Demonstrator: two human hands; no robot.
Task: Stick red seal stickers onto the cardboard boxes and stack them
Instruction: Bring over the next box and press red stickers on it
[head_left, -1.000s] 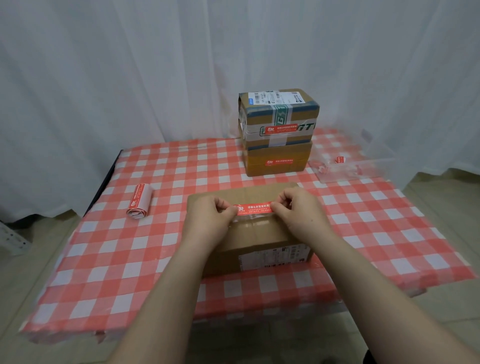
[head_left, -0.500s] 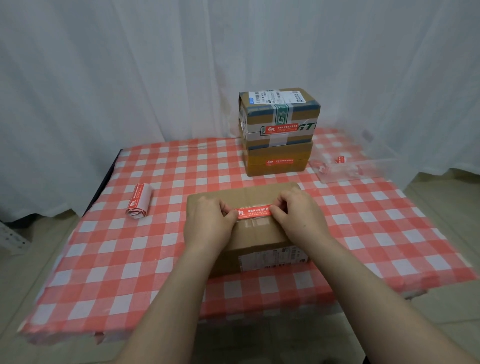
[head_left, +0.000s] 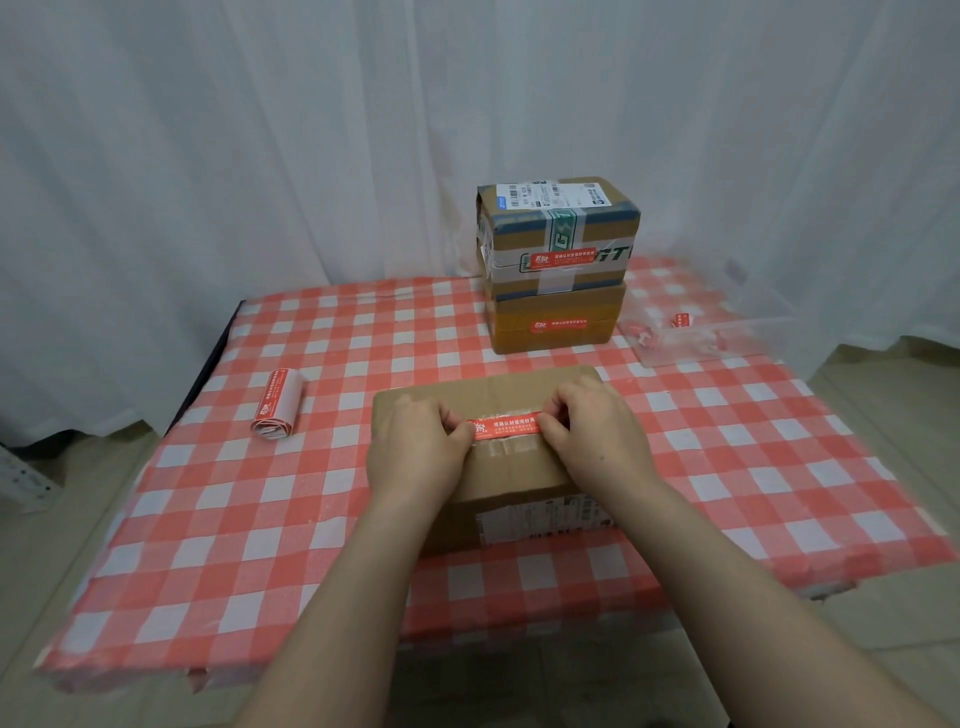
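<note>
- The table (head_left: 260, 519), under a red-and-white checked cloth, gives one flat work surface. Its far right corner sits behind the clear tray, and its near edge drops out of sight below the forearms.
- The two stacked boxes (head_left: 558, 270) stand at the back, each with a red seal on its front face. They read as finished and parked clear of the working area.
- The cardboard box (head_left: 519, 395) lies close to the person at the table's front middle, top flap seam facing up, so the seam is easy to reach. The hands and wrists cover much of its near top, and the label on its front face is too blurred to read.
- The clear tray (head_left: 727, 338) sits to the right of the stack. It appears to hold peeled backing scraps, though through the transparent walls I cannot be sure.
- The left hand (head_left: 415, 457) and right hand (head_left: 597, 441) each pinch one end of the sticker between curled fingers and thumb, which keeps it taut and level over the seam. The fingertips are tucked under and hidden.
- The sticker roll (head_left: 278, 410) rests well off to the left, within reach for the next box.
- The red seal sticker (head_left: 506, 430) spans the box top between the two hands (white print on red). Whether it already touches the cardboard cannot be told.
</note>
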